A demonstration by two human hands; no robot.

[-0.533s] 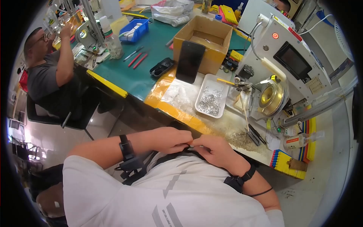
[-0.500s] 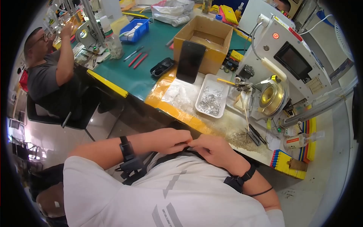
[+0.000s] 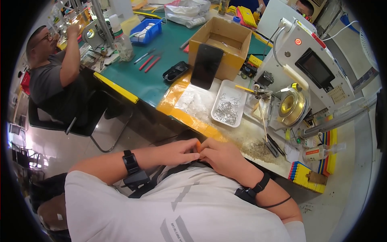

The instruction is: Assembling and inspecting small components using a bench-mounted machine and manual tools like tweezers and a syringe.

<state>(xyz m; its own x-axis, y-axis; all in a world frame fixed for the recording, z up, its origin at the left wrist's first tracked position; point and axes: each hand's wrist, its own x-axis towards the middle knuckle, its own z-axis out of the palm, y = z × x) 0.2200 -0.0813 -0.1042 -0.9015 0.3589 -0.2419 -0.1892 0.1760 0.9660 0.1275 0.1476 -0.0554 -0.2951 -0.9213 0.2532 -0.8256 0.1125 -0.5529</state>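
My left hand [image 3: 182, 152] and my right hand [image 3: 221, 157] meet in front of my shirt, just below the table's near edge. A small orange piece [image 3: 198, 146] shows at the fingertips between them; whether it is a finger cover or a loose part I cannot tell. Both hands have their fingers bent and pinched together, and whatever else they hold is hidden. Beyond them on the table, a white tray [image 3: 217, 99] contains many small silvery metal pieces. Behind it a black phone [image 3: 207, 66] leans upright against an open cardboard box [image 3: 233, 64].
Right of the tray stand a gold wire spool [image 3: 287, 106] and a white machine with a dark screen [image 3: 315, 67]. Dark hand tools [image 3: 273, 147] lie near the table's front edge. A blue bin [image 3: 150, 30] and red pens [image 3: 149, 63] are farther left. Another person [image 3: 52, 76] sits at the left.
My hands have shifted slightly, with the left fingers lifted and straightened a little. The orange piece between the fingertips now shows more clearly. The view has moved slightly.
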